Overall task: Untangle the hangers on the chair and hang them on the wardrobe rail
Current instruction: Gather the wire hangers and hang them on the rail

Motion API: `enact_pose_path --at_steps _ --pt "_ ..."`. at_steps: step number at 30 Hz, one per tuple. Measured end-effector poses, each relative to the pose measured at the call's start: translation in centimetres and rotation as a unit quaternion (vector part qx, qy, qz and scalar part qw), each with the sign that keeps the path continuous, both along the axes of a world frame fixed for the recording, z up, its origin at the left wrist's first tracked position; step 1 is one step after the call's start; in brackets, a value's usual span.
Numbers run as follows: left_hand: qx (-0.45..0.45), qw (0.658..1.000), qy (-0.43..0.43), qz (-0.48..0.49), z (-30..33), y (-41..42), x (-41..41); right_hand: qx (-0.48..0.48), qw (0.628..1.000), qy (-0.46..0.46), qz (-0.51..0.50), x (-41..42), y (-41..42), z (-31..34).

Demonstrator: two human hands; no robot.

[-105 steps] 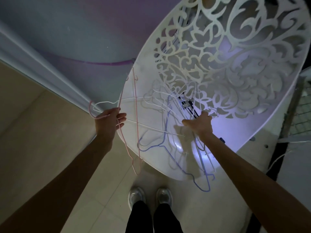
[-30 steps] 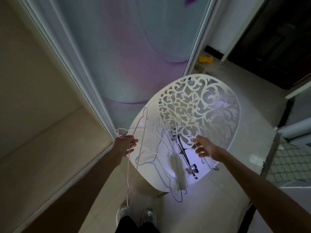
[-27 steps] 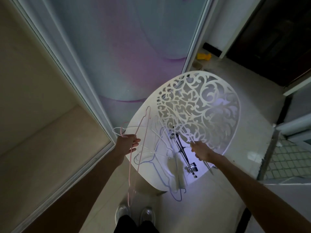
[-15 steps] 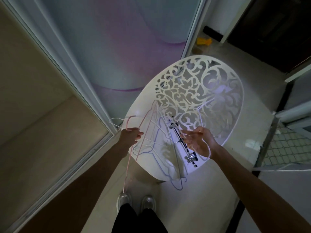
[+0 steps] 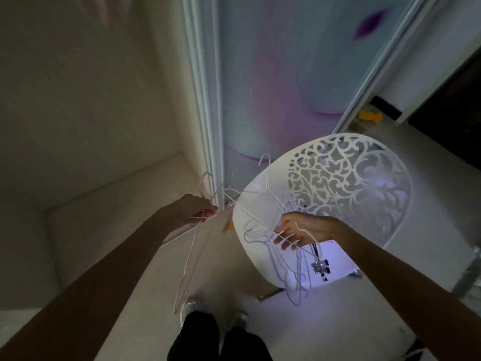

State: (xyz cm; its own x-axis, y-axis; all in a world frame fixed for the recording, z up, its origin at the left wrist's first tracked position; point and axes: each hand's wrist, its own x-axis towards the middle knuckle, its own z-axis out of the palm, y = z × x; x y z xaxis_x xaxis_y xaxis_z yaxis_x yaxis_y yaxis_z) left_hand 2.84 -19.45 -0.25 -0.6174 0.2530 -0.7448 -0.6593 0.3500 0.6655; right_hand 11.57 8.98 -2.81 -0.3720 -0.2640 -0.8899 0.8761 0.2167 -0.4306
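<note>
My left hand point(image 5: 194, 211): held out beside the white door frame point(image 5: 205, 121); my fingers pinch the neck of a pink wire hanger point(image 5: 191, 259), whose hook points up and whose body dangles toward the floor.
My right hand point(image 5: 299, 231): over the front of the chair; my fingers point(image 5: 282, 239) are curled round thin wires from the tangle, a white hanger point(image 5: 270, 194) among them.
Tangle: pale lilac hangers point(image 5: 291, 272) droop below my right hand and past the chair's front edge; a dark clip hanger point(image 5: 320, 261) with metal clips hangs among them, lit by a bluish glow.
Chair: the white chair point(image 5: 390, 204), its back cut in a scroll pattern, stands on the tiled floor to my right.
Wardrobe: the open compartment point(image 5: 91, 126) is to my left; no rail shows in this view.
How they handle: I judge these as light, thin and springy, with smooth coated wire that slides easily; hooks and shoulder notches catch on one another.
Where to hold: best at the neck just below the hook, drawing one out along its own plane.
Risk: a hard tug may bend a wire or drag the whole bunch off the chair.
</note>
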Motion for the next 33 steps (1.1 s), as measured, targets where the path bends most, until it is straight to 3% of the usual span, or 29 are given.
enact_pose_path --at_steps 8,15,24,28,33 --pt "0.003 0.985 0.077 0.152 6.1 -15.1 0.0 0.049 0.978 0.089 0.181 -7.7 -14.0 6.5" --pt "0.019 0.949 0.14 0.282 12.9 -25.2 -3.4 0.086 0.955 0.191 0.212 -14.5 -23.8 12.5" --pt "0.059 0.929 0.207 0.302 21.4 -34.5 -10.8 0.083 0.94 0.298 0.146 -21.8 -34.2 22.8" --pt "0.079 0.918 0.22 0.319 23.3 -36.0 -14.0 0.05 0.943 0.318 0.085 -24.6 -36.3 26.6" --pt "0.089 0.902 0.243 0.347 25.3 -36.4 -18.3 0.04 0.921 0.386 0.016 -29.8 -37.7 30.6"
